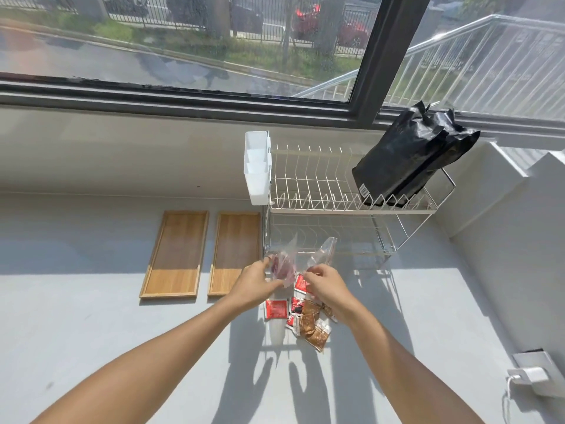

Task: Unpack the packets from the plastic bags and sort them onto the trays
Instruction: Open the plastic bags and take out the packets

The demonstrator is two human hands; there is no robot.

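The packets (301, 316) lie in a loose heap on the counter (91, 347), below the hands and in front of the rack (336, 191): red ones toward the left, brown ones toward the right, some overlapping. They look small, flat and light, with glossy film that is probably slick; a pinch across a sealed edge should hold one better than pressing on its face, and the overlapped ones will likely need sliding apart first.

Just above the heap two clear bags are held up. The left bag (286, 267) has dark reddish packets showing through it; the right bag (322, 254) looks mostly empty, its mouth standing upward. Both are thin, limp film that crumples and gives no support, so I judge they are best taken at the rim or a bottom corner and tipped, letting the contents slide out.

The left hand (255, 284) is curled around the side of the left bag, fingers closed on the film. The right hand (322, 286) is closed in a pinch at the lower part of the right bag; whether it also grips a red packet beneath it I cannot tell.

Two wooden trays (174, 255) lie side by side to the left of the hands, close to the heap, and both are bare, so sorting is not yet begun. Black pouches (406, 160) lean on the rack's upper shelf, well apart from the work.
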